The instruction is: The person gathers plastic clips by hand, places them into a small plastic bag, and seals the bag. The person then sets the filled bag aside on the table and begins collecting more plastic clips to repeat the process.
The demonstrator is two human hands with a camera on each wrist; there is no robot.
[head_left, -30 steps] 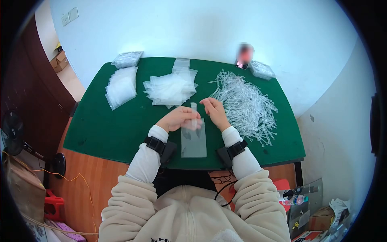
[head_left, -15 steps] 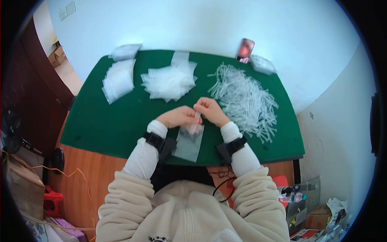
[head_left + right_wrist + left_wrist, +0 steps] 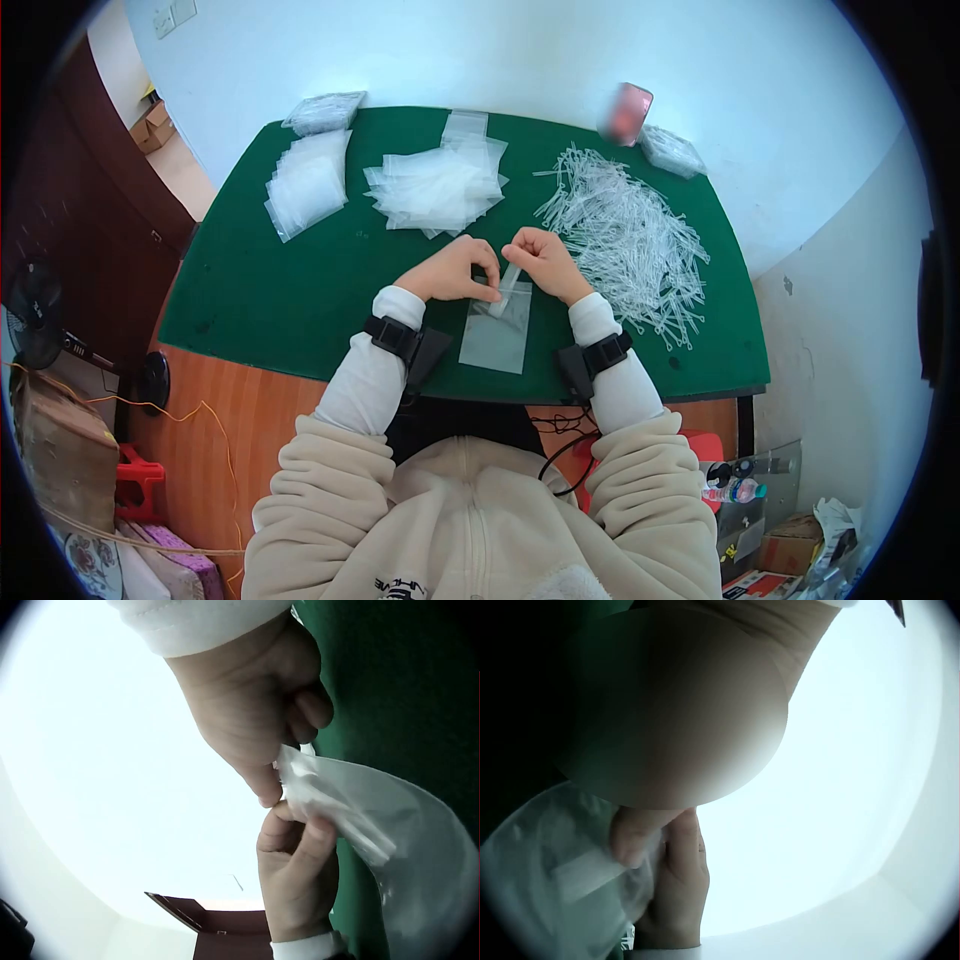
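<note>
A clear flat plastic bag [image 3: 495, 345] hangs low in front of the person, its upper end between both hands. My left hand [image 3: 452, 272] pinches the bag near its upper edge, thumb against the film in the right wrist view. A whitish translucent strip [image 3: 511, 284] slants down into the bag; in the right wrist view the strip [image 3: 366, 838] shows through the film. My right hand [image 3: 548, 264], fingers curled, pinches the strip's upper end. The left wrist view is mostly covered by a dark blur, with the left thumb [image 3: 632, 838] below it.
On the green table [image 3: 270, 310], a heap of clear plastic sticks [image 3: 640, 245] lies right of the hands. A pile of bags [image 3: 438, 190] lies beyond them, another stack [image 3: 308, 180] at left. Filled packs [image 3: 325, 112] sit at the back corners; a phone [image 3: 630, 112] leans by the wall.
The right hand has come from beside the strip to grip its upper end. The strip has tilted and gone lower into the bag. The left hand has shifted its hold at the bag's upper edge.
</note>
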